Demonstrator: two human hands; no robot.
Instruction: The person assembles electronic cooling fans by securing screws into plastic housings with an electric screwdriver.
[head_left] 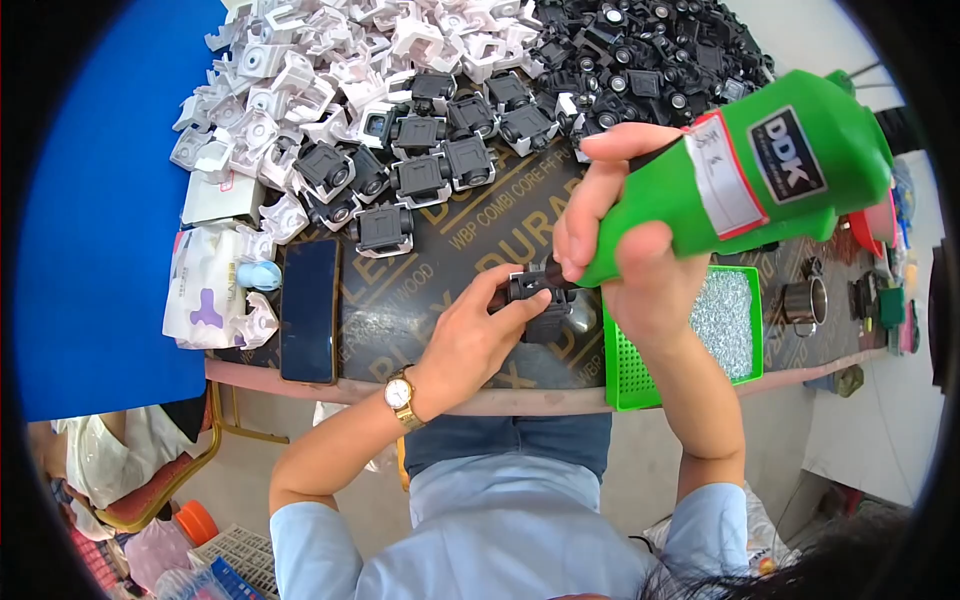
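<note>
My right hand (625, 215) is wrapped round a green electric screwdriver (665, 195), whose dark tip points down and left. That tip meets a small black plastic housing (545, 318) near the table's front edge. Fingers and thumb of my left hand (485, 330) pinch the housing at its upper left side and steady it. The exact contact of tip and housing is partly hidden by the fingers. Just beyond lie several black housings seated in white brackets (384, 230).
White plastic brackets (290, 85) are heaped at the back left, black parts (660, 60) at the back right. A phone (310, 310) lies left of my left hand. Right of the housing sits a green tray (612, 385) of small screws (722, 315), then a metal cup (803, 302).
</note>
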